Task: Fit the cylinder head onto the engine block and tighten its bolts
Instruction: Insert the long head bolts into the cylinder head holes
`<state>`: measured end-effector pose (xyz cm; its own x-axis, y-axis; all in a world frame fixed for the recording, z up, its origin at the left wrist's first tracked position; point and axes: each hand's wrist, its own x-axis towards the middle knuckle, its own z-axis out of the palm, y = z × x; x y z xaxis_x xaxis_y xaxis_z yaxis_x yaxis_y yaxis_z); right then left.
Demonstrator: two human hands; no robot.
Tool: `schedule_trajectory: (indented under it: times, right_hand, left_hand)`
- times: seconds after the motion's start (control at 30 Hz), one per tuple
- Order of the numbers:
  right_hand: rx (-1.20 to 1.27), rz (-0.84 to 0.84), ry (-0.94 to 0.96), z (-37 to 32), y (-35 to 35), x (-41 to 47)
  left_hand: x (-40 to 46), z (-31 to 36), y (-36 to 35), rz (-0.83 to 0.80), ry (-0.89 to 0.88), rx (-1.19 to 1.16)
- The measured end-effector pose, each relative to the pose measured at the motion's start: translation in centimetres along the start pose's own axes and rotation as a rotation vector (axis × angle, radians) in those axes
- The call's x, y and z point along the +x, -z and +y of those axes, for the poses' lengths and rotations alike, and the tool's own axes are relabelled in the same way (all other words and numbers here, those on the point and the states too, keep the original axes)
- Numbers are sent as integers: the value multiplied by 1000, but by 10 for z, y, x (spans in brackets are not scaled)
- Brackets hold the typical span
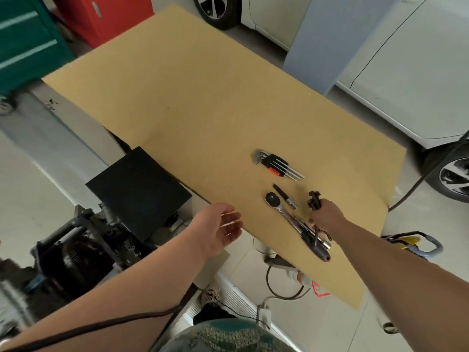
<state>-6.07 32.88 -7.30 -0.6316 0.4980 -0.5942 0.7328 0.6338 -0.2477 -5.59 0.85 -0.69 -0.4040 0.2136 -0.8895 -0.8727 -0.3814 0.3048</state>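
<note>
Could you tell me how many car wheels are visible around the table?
2: one wheel beyond the table's far edge at top centre, another wheel at the right edge. Others may be hidden.

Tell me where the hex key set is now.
The hex key set lies on the board, right of centre, just beyond the ratchet.

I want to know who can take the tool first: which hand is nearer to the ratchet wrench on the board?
The right hand: it is just right of the ratchet wrench, gripping dark bolts. The left hand hangs open, apart from it to the left, at the board's edge.
</note>
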Motion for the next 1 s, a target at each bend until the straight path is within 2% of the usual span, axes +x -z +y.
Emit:
schedule_trajectory:
  times: [0.13,0.2,0.27,0.33,0.37,0.43,0.5,0.63,0.83,0.9,1.0]
  right_hand:
    - [343,35,104,-55,14,-59]
    - [444,-116,259,-96,15,-112]
    - [565,-365,390,-138,4,-175]
    - [573,-580,522,-178,-19,-243]
    - [502,-633,594,-196,-36,-275]
    - [287,-614,722,-226,-76,-333]
    - [108,-571,786,-250,-113,-388]
    - [-100,-640,918,-277,-175,-475]
    - [-412,-629,1189,-289,-246,-580]
    - [-502,-577,1265,-285,-266,-606]
    - [-586,-408,1416,-280,-291,-639]
  left_hand:
    - [-26,14,12,-85,-85,38]
    - [-46,24,27,-146,-171,30]
    - [-73,30,50,-180,-275,51]
    - [-106,31,82,-266,-350,69]
    - [-125,30,102,-320,-374,64]
    - [-161,22,146,-327,-407,-14]
    - [-193,11,195,-247,-435,-150]
    - [-244,-17,279,-34,-369,-376]
    - [-297,-68,393,-58,-477,-704]
    - [-311,-83,422,-56,-505,-744]
    - [-327,-101,457,-69,-568,-810]
